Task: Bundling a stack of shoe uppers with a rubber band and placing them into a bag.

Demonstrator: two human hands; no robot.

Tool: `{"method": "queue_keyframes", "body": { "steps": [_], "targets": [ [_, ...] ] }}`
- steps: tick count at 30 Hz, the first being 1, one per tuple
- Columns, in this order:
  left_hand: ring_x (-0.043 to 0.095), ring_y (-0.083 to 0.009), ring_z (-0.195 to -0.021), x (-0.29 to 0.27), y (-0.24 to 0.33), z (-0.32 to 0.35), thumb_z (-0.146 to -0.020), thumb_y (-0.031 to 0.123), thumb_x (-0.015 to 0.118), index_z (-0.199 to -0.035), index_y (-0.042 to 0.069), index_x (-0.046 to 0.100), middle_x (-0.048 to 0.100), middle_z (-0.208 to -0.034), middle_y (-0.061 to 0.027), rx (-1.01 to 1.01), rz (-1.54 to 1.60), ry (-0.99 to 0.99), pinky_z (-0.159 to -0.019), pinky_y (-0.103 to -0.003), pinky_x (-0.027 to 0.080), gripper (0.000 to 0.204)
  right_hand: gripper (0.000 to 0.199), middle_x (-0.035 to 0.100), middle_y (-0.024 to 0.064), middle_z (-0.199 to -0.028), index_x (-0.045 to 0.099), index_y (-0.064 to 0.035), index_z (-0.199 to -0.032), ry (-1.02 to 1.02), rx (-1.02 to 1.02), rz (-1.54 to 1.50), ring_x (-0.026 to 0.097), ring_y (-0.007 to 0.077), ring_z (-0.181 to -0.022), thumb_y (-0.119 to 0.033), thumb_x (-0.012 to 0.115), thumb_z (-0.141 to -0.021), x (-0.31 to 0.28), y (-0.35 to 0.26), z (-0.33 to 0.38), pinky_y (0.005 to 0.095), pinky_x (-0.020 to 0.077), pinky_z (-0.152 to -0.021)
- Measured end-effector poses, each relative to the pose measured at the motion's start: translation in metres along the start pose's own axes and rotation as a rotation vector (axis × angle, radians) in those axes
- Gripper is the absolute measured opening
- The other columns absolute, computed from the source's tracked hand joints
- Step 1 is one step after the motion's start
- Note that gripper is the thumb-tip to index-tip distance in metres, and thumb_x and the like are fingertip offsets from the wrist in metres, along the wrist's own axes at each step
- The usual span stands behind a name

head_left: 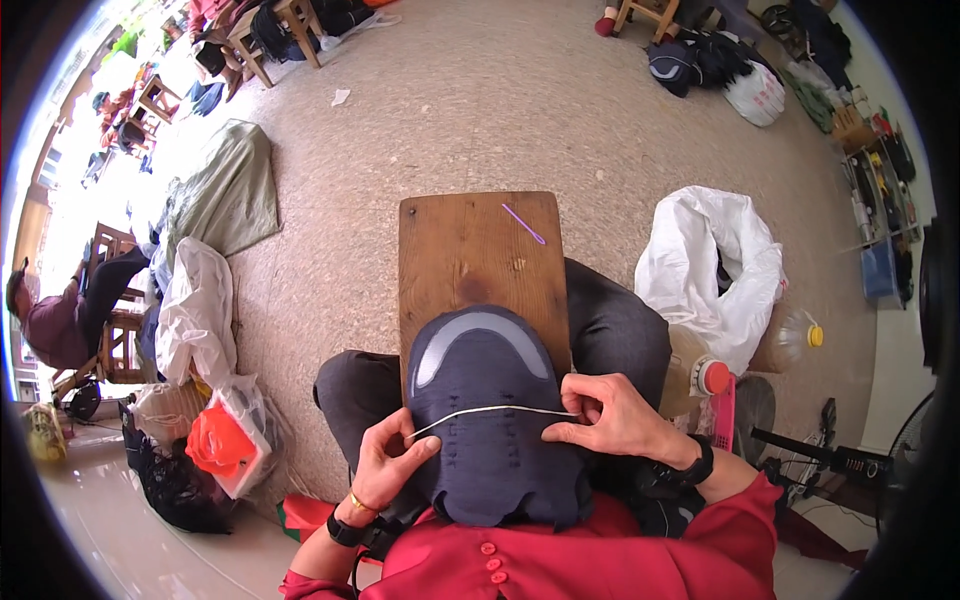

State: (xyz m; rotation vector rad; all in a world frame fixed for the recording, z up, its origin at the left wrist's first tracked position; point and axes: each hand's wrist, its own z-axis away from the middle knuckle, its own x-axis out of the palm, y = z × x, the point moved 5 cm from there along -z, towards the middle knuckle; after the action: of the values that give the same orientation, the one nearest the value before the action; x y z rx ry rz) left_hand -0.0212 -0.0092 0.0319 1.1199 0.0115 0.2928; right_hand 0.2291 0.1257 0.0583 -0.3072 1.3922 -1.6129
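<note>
A dark navy shoe upper (pixel 490 420) with a grey curved band lies on a wooden board (pixel 470 250) across my lap. A white cord (pixel 500 410) stretches taut across it. My left hand (pixel 385 465) pinches the cord's left end at the upper's left edge. My right hand (pixel 610 415) pinches the cord's right end at the right edge. A purple crochet hook (pixel 523 223) lies on the far part of the board.
A white plastic bag (pixel 715 265) stands to my right, with a red-capped bottle (pixel 705 375) and a yellow-capped one (pixel 795 340) beside it. White bags (pixel 195 310) and an orange object (pixel 220 445) sit at my left. A person (pixel 60 315) sits far left. A fan (pixel 850 465) lies lower right.
</note>
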Motion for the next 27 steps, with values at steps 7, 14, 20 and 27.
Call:
{"method": "queue_keyframes", "body": {
  "steps": [7,14,20,27],
  "targets": [
    [0.029,0.0006,-0.061,-0.005,-0.005,-0.011,-0.084,0.016,0.083,-0.062,0.013,0.034,0.033,-0.063,0.0116,-0.055,-0.183,-0.018,-0.051,-0.021,0.022,0.054,0.043,0.045,-0.0006,-0.063,0.052,-0.0065,-0.081,0.147,0.049,-0.135,0.041,0.0065,-0.053,-0.028,0.088,-0.076,0.001,-0.007,0.005,0.0263,0.0337,-0.048],
    [0.026,0.0003,-0.062,0.001,-0.002,-0.012,-0.084,0.011,0.082,-0.061,0.014,0.03,0.029,-0.064,0.0121,-0.077,-0.135,-0.046,-0.051,-0.022,0.02,0.057,0.023,0.048,-0.0052,-0.075,0.071,-0.0108,-0.098,-0.051,-0.002,-0.203,0.037,0.0039,-0.063,-0.008,0.083,-0.078,0.004,-0.007,0.003,0.0217,0.0304,-0.056],
    [0.031,0.0004,-0.064,-0.001,-0.01,-0.008,-0.084,0.003,0.081,-0.06,0.013,0.03,0.03,-0.065,0.01,-0.035,-0.089,-0.018,-0.053,-0.019,0.029,0.057,0.02,0.05,-0.0011,-0.09,0.07,-0.0113,-0.101,-0.28,-0.225,-0.202,0.05,0.0106,-0.08,-0.005,0.076,-0.082,0.001,-0.002,0.013,0.0256,0.0425,-0.069],
    [0.041,0.0,-0.07,-0.005,-0.002,0.0,-0.085,0.001,0.078,-0.072,0.007,0.047,0.042,-0.073,0.0077,-0.018,-0.172,-0.128,-0.06,-0.019,0.037,0.034,0.015,0.051,0.0081,-0.114,0.071,-0.0105,-0.096,-0.14,-0.127,-0.191,0.055,0.0192,-0.105,-0.007,0.076,-0.082,0.0,0.01,0.027,0.029,0.0477,-0.088]
  ]
}}
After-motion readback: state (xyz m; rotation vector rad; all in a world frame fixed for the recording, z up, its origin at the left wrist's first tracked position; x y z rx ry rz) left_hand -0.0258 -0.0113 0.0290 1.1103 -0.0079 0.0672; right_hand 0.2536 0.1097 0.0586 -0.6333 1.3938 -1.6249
